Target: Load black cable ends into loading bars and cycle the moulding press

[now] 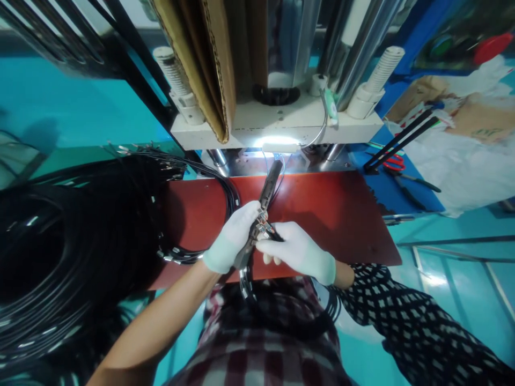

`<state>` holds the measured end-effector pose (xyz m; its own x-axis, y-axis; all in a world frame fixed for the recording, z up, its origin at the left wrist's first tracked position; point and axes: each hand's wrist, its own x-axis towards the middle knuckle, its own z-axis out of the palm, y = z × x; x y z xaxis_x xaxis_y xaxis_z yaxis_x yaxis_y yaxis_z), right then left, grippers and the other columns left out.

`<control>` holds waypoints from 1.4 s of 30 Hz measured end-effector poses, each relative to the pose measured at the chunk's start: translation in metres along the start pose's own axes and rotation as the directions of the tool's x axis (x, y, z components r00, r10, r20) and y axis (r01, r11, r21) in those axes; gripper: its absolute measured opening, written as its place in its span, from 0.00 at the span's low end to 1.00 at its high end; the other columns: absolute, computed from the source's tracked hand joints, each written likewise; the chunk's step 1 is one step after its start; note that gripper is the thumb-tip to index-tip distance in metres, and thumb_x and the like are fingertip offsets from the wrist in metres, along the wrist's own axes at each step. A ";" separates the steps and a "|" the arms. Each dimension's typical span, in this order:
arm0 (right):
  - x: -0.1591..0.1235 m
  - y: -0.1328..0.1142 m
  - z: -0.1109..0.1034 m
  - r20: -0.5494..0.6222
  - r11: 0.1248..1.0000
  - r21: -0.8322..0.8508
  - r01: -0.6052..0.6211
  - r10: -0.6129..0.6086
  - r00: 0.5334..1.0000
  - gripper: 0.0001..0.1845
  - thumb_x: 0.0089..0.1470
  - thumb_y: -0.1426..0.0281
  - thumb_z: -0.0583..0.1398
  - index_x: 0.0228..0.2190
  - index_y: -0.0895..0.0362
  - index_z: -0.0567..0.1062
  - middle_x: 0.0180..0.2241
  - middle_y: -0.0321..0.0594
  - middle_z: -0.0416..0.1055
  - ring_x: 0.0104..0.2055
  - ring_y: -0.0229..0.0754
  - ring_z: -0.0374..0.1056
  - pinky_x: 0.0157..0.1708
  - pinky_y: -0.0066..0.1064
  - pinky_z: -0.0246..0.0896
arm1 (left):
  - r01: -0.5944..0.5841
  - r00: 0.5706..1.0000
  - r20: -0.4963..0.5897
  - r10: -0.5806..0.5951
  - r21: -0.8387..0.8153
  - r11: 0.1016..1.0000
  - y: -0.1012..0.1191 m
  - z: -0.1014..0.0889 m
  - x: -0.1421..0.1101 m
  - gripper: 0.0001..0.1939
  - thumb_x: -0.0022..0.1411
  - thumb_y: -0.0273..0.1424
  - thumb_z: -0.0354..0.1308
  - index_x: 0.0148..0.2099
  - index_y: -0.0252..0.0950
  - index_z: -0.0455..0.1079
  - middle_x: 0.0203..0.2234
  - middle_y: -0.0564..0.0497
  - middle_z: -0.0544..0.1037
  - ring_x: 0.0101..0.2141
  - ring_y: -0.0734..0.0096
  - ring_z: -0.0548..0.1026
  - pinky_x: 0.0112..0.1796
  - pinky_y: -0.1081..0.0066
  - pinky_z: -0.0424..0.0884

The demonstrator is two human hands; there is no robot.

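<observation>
- Black cables with shiny metal ends [264, 225] are between the person's two grips, the ends close against a long, narrow, dark bar-shaped piece [270, 185].
- The white-gloved left grip [235, 236] is closed on that bar, which sticks out beyond it.
- The white-gloved right grip [300, 249] pinches the cables just behind their metal ends.
- Below both grips lies a flat reddish-brown surface [330, 214].
- Left of the left grip is a large heap of coiled black cable [80, 300].
- Beyond the grips, a glowing white lamp [280, 147] fronts a cream-coloured metal machine block [249, 122].
- Beyond and right of the right grip are red-handled scissors [395, 162].
</observation>
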<state>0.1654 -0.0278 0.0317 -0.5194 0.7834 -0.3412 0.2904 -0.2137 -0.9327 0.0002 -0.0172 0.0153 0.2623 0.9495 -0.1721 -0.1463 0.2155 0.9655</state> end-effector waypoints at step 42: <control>0.008 -0.006 -0.002 -0.002 0.998 0.035 -0.053 0.053 0.999 0.11 0.50 0.65 0.63 0.24 0.60 0.74 0.24 0.35 0.69 0.29 0.36 0.62 0.30 0.28 0.56 | -0.114 0.992 -0.037 0.123 0.180 0.977 -0.002 -0.006 -0.014 0.19 0.72 0.45 0.48 0.33 0.36 0.62 0.27 0.53 0.66 0.27 0.75 0.63 0.29 0.74 0.64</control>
<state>0.1617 -0.0191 0.0347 -0.5015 0.7724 -0.3897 0.2894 -0.2747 -0.9170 -0.0092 -0.0295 0.0144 0.2068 0.9766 -0.0597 -0.0016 0.0614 0.9981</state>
